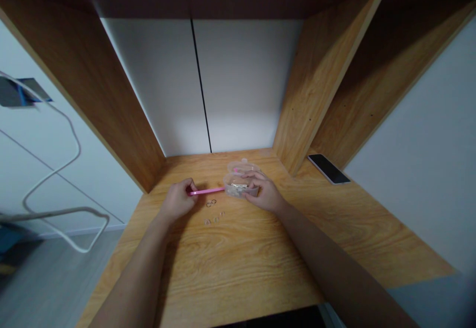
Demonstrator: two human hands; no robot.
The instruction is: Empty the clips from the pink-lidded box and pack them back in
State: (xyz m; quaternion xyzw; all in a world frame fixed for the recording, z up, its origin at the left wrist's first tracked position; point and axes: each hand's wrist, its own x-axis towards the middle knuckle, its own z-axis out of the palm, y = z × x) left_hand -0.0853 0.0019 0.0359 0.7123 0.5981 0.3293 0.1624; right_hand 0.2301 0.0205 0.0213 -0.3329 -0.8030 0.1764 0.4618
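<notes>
A thin pink stick point(208, 191) is pinched at its left end by my left hand point(178, 199); its other end reaches the side of a small clear plastic container point(232, 189). My right hand point(266, 192) grips the right side of this container, fingers over its rim. Small light and metallic pieces lie inside, too small to tell apart. Behind, the open clear lid point(243, 167) shows a pink spot. On the wooden table, two dark rings point(210, 203) lie below the stick, and several small pale rings point(216, 219) lie nearer to me.
A dark phone point(329, 169) lies at the right beside the upright wooden panel point(316, 90). Another panel point(85, 85) bounds the left side, with a shelf overhead. A white cable point(74, 139) hangs at the far left.
</notes>
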